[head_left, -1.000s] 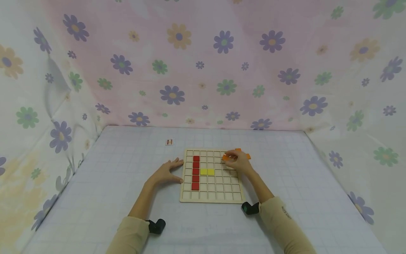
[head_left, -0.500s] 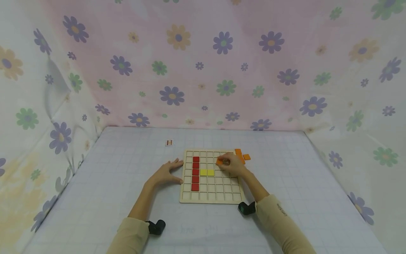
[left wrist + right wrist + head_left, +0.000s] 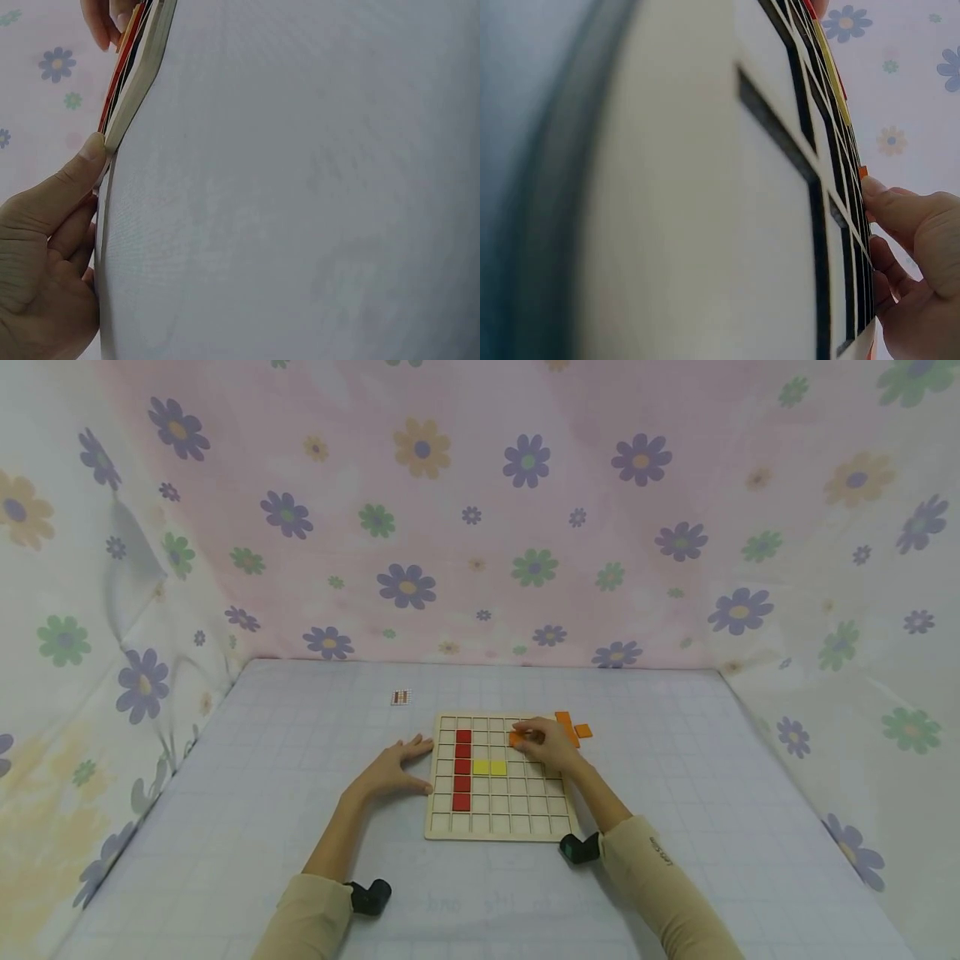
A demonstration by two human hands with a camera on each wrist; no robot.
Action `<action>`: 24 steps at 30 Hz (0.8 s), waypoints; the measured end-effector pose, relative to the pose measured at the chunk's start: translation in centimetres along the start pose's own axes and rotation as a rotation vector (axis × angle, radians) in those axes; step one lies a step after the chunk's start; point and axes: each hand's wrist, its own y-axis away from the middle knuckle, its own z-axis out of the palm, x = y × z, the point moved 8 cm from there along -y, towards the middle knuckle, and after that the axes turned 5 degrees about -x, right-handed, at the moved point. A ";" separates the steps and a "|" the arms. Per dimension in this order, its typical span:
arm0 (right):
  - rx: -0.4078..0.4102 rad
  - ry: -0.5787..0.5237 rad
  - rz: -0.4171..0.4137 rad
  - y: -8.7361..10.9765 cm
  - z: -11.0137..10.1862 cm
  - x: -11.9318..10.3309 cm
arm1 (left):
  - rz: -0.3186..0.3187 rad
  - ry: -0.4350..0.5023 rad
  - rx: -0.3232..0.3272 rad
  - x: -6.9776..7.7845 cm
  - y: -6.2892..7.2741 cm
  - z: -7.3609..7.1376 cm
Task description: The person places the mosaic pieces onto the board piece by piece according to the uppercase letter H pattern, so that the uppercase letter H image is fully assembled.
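A wooden grid board [image 3: 502, 838] lies on the table, with a column of red square tiles [image 3: 462, 767] on its left part. Two yellow tiles [image 3: 490, 767] sit side by side, right of the middle red one. My right hand [image 3: 550, 747] is over the board's upper right, pinching an orange tile [image 3: 514, 739] between thumb and fingers; whether the tile lies fully in a cell I cannot tell. At the board's left edge rests my left hand [image 3: 387, 768], fingers and thumb spread. Its thumb [image 3: 91, 147] touches the rim in the left wrist view.
More orange tiles [image 3: 563, 719] lie at the board's upper right corner, partly behind my right hand, and a single orange tile [image 3: 583, 731] is beside them. A small patterned card [image 3: 401, 697] lies beyond the board's upper left. Flowered cloth [image 3: 480, 543] walls the table's back and sides.
My right hand has shifted left across the board with the orange tile, then slightly away from me. Orange tiles behind it are more exposed. The left hand stays in place.
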 end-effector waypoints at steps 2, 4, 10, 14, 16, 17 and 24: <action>-0.001 -0.021 0.013 0.1 0.0 0.0 | 0.001 0.002 0.000 0.0 0.0 0.0; -0.008 -0.034 0.022 0.2 -0.1 0.0 | 0.002 0.006 0.000 0.1 0.1 0.0; -0.019 -0.052 0.035 0.3 0.0 -0.1 | -0.011 0.012 0.000 0.1 0.2 0.0; -0.018 -0.052 0.044 0.2 0.1 0.0 | -0.015 0.017 0.002 0.1 0.2 0.0; -0.013 -0.043 0.049 0.1 0.1 0.0 | -0.013 0.021 0.002 0.1 0.1 0.0; -0.009 -0.034 0.048 0.0 0.0 0.0 | -0.012 0.022 0.002 0.2 0.1 0.0; -0.023 0.052 0.060 -0.3 0.2 -0.4 | -0.007 0.019 0.003 0.3 0.1 0.0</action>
